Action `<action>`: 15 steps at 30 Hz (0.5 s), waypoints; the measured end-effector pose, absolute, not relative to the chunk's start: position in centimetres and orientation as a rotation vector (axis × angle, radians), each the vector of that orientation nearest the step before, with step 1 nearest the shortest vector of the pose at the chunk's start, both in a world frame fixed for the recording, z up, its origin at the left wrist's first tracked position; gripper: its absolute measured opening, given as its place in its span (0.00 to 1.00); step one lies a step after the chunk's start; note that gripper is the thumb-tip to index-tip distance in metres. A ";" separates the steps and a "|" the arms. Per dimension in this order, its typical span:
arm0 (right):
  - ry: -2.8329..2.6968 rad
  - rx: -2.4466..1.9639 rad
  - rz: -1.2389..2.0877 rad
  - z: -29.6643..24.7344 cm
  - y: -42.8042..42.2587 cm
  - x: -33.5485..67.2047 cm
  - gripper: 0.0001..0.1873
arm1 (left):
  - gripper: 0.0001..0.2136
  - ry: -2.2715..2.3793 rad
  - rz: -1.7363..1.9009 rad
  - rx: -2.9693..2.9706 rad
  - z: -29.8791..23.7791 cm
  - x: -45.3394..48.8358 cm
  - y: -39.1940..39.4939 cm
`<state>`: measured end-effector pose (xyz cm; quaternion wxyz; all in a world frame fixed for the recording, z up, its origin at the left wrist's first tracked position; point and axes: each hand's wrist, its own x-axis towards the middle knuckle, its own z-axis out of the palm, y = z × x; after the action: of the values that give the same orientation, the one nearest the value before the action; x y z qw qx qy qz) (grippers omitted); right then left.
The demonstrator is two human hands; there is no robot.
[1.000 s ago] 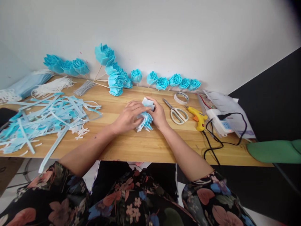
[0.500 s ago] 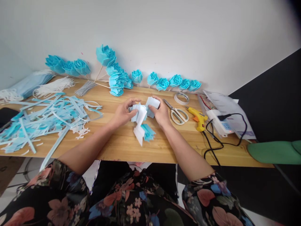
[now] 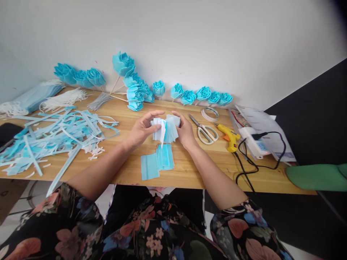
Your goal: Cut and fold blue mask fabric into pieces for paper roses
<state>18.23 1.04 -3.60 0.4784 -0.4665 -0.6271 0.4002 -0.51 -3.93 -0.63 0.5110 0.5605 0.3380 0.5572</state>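
Observation:
Between my two hands, above the middle of the wooden table [image 3: 189,169], is a fanned bunch of pale blue and white fabric pieces [image 3: 170,130]. My left hand [image 3: 143,128] grips its left side, thumb in front and fingers behind. My right hand [image 3: 185,131] pinches the right side. Just below the bunch, several light blue fabric squares [image 3: 165,157] lie overlapping on the wood, and one square [image 3: 150,167] sticks out to the left. White-handled scissors [image 3: 206,134] rest to the right of my right hand.
Blue fabric flowers [image 3: 136,94] on sticks line the wall. A heap of cut strips [image 3: 56,133] covers the left, near folded masks [image 3: 38,95]. On the right are a tape roll [image 3: 210,114], a yellow glue gun [image 3: 230,137], a power strip [image 3: 255,144] and a green object [image 3: 316,176].
One square has dropped from the bunch onto the table, landing left of the small pile. The held pieces have come together into one fan between my hands.

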 end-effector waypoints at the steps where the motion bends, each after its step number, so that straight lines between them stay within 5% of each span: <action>1: -1.554 -1.100 1.032 -3.6 0.9 18.1 0.27 | 0.21 0.844 1.331 1.338 -0.7 -0.5 -3.8; 10: -1.485 -0.997 1.358 -2.1 -0.5 17.8 0.28 | 0.25 1.338 1.334 1.569 -2.3 -0.6 -2.8; 15: -1.561 -0.909 1.453 -1.5 -1.1 17.5 0.41 | 0.24 1.347 1.395 1.649 -2.1 -0.3 -3.1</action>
<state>17.54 -1.09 -1.47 0.4004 -0.3592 -0.6170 0.5744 -0.34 -3.14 -2.15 0.2935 0.6193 0.5058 0.5239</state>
